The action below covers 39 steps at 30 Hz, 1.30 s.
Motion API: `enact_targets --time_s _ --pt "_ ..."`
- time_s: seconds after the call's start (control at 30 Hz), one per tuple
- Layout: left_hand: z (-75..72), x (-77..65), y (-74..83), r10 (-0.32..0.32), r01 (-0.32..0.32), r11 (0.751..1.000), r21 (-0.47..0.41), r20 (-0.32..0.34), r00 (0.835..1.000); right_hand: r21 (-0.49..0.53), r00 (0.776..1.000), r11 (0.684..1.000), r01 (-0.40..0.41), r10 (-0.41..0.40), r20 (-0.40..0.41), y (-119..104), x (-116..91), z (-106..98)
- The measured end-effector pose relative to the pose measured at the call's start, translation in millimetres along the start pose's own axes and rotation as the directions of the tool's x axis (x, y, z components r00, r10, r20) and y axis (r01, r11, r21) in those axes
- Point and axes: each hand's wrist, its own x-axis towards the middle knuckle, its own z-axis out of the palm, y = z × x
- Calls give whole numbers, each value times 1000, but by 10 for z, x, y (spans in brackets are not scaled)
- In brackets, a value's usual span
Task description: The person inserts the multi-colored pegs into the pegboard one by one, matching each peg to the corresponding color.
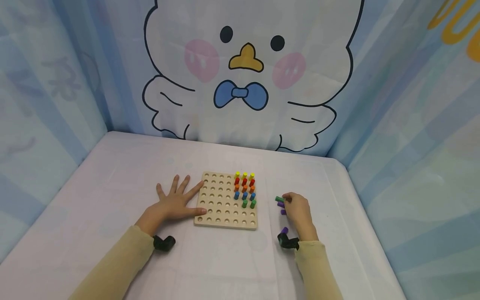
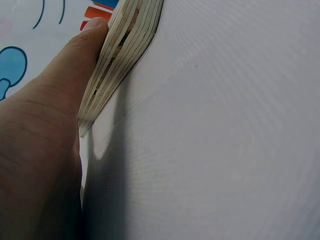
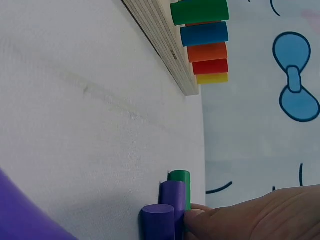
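Observation:
A square wooden pegboard [image 1: 219,225] lies on the table with rows of holes. Coloured pegs stand upright along its right side: yellow, red, orange, blue and two green pegs [image 1: 253,204]. My left hand [image 1: 174,205] is spread wide, with thumb and index finger resting on the board's left edge. To the right of the board, my right hand [image 1: 298,210] pinches a loose green peg [image 1: 279,198] lying on the table. Close by that hand are loose purple pegs, one [image 3: 172,192] alongside the green peg and another [image 3: 158,220] nearer the camera.
A third purple peg [image 1: 284,230] lies nearer the right wrist's black camera [image 1: 288,241]. The white-covered table [image 1: 225,266] extends around the board. Printed curtains [image 1: 243,121] hang behind and at both sides.

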Motion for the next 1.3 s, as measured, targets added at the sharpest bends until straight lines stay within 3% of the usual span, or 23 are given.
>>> enact_targets --time_s 0.4,0.8,1.3 --pt "5 -8 1 -2 2 1000 -5 0 1000 26 999 999 25 -25 -27 12 -21 -1" --pt "4 -16 5 1 -1 1000 -11 -1 1000 94 993 994 48 -37 -114 25 -18 50" --pt "1 -11 7 3 -3 1000 -3 -1 1000 200 957 969 143 -84 -278 -195 -77 135"
